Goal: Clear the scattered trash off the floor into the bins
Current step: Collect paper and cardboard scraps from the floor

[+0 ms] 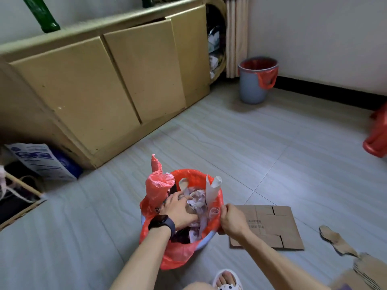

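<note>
Your left hand (pixel 180 208), a wristwatch (pixel 162 223) on its wrist, sits low and centre in the head view. It reaches into the near bin (pixel 204 242) with the fingers spread fairly flat on the crumpled paper (pixel 196 198). It looks to be pressing the load down, and I see nothing curled into its grip. Your right hand (pixel 232 218), just to the right, pinches the edge of the red bag (pixel 156 185) at the bin's right rim, fingers closed on the plastic.

That bag is thin, soft film, so it will likely slip and stretch. Bunch a fold of it rather than pulling on a single layer. The paper is light and probably springs back, so press with a broad palm.

Trash is left on the floor (pixel 272 153). A flat cardboard sheet (pixel 270 227) lies touching the tile, just right of your right hand. A torn cardboard strip (pixel 335 241) lies further right, and more torn board shows at the lower right corner. The sheet should be light and stiff, but hard to get under. Lift it by a corner or a slit flap and fold it along its creases, since it looks wider than the bin mouth. The strip is ragged and probably floppy, so take it at mid-length.

A far bin (pixel 255 84), also lined in red, stands at upper right. Its inside is hidden.
</note>
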